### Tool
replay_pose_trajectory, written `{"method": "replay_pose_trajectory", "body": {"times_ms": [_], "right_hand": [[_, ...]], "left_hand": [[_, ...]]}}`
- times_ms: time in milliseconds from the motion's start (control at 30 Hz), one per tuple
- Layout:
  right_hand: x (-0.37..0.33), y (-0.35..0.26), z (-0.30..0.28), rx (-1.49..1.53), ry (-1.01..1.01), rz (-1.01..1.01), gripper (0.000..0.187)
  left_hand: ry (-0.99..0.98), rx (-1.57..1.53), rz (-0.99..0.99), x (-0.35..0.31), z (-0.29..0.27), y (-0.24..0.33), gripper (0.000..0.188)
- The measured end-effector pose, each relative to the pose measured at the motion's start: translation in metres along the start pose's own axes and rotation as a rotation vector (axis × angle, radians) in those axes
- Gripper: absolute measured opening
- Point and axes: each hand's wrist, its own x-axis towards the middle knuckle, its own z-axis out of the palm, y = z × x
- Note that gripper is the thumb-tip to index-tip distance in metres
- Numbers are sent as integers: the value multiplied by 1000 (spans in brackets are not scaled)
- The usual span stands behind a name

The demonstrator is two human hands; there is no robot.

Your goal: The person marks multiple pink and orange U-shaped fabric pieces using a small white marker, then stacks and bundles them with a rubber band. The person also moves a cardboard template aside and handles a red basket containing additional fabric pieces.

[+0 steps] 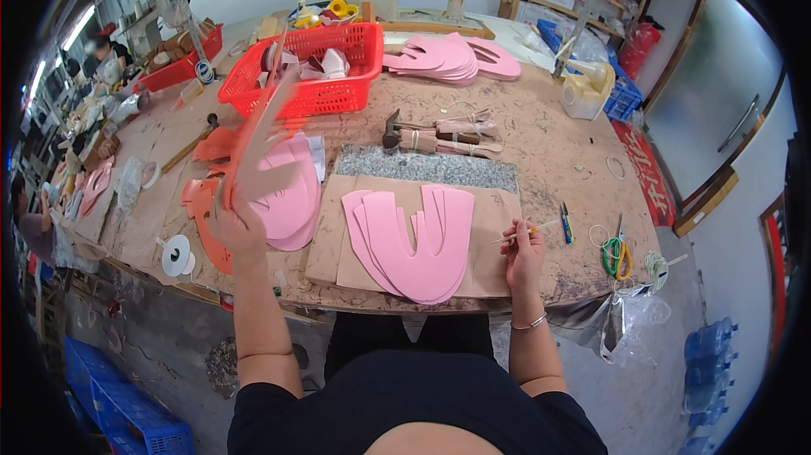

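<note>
Dark shirt [405,396]; left grip [240,231] clamped on blurred sheet [256,151], long axis pointing away; right grip [524,254] pinching stick [547,225].

Speckled stone-like slab [427,169], matt pink pieces [454,244] before the slab, dull metal hammerhead [391,129] behind it, glossy plastic basket [340,98] behind-left of it

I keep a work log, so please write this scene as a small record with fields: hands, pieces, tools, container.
left hand: holds a piece, blurred
right hand: holds a thin stick
pink pieces: overlapping on the brown sheet; more beside the left hand and farther back
tools: hammer behind the grey slab; scissors at the right
container: red basket, farther back, with items inside
</note>
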Motion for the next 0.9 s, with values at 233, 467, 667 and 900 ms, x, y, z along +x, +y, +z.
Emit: {"method": "replay_pose_trajectory", "body": {"times_ms": [233,467,667,900], "right_hand": [[-5,-4,9,59,-13,41,23],[-16,-2,38,-139,-219,-12,23],[-25,-1,42,-843,-325,-273,23],[-32,3,43,-1032,-431,-509,25]], "left_hand": [[-534,213,138,-60,-14,0,38],[-593,-380,477,-105,23,106,28],[-946,-517,409,-123,24,121,37],[-961,-419,199,-123,21,120,46]]}}
